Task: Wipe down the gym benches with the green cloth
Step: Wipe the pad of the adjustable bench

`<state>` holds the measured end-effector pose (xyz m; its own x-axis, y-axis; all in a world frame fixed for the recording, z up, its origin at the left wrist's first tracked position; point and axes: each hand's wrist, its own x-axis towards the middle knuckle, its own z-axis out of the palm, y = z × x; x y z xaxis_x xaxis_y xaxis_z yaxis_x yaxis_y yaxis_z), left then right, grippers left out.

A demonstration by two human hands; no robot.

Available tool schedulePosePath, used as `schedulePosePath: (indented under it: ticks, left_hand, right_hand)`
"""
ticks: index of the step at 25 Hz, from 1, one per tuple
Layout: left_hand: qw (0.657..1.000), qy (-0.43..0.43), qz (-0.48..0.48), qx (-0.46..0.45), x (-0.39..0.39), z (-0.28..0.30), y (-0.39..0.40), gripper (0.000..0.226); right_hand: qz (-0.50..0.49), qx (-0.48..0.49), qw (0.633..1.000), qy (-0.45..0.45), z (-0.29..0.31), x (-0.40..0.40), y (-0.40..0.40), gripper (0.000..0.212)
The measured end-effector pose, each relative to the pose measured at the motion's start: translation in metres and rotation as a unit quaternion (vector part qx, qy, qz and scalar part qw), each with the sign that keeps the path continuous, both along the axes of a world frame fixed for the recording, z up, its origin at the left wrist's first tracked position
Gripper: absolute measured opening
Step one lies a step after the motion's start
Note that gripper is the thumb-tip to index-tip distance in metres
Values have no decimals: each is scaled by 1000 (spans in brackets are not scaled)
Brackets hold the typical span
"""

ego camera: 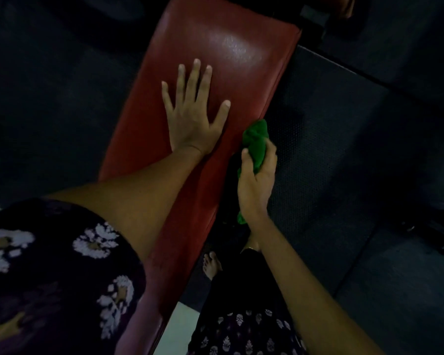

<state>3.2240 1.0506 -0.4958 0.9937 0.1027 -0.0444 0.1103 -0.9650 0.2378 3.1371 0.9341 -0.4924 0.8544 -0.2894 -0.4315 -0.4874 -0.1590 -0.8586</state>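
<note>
A long red padded gym bench (236, 47) runs from the bottom centre up to the top of the view. My left hand (192, 111) lies flat on the pad with its fingers spread straight. My right hand (256, 175) grips a bunched green cloth (255, 135) and holds it against the bench's right side edge. A tail of the cloth hangs out below my wrist.
Dark rubber floor mats (344, 149) surround the bench. My bare foot (212, 265) stands on the floor by the bench's right side. A dark machine frame (310, 19) sits at the bench's far end. A pale floor patch (177, 329) shows at the bottom.
</note>
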Motion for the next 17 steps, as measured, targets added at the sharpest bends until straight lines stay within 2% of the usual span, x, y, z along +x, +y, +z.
schedulePosePath:
  ticks: [3,6,12,14,17]
  left_hand:
    - [1000,-10,-2,-2,1,-2,-2,67]
    - [1000,-11,-1,2,2,-3,-1,66]
    - [1000,-20,-6,3,2,-5,-2,67]
    - [1000,-23,-4,3,5,-5,-2,67]
    - [1000,-25,-4,4,8,-5,-4,65]
  right_hand:
    - [-27,-55,998,-7,0,74,-19,42]
    - [-36,-29,999,2,0,133,-36,38]
    - [-12,10,1000,12,6,54,-17,41]
    - [-20,-6,1000,12,3,71,-20,39]
    - [-39,-44,998,8,2,135,-34,32]
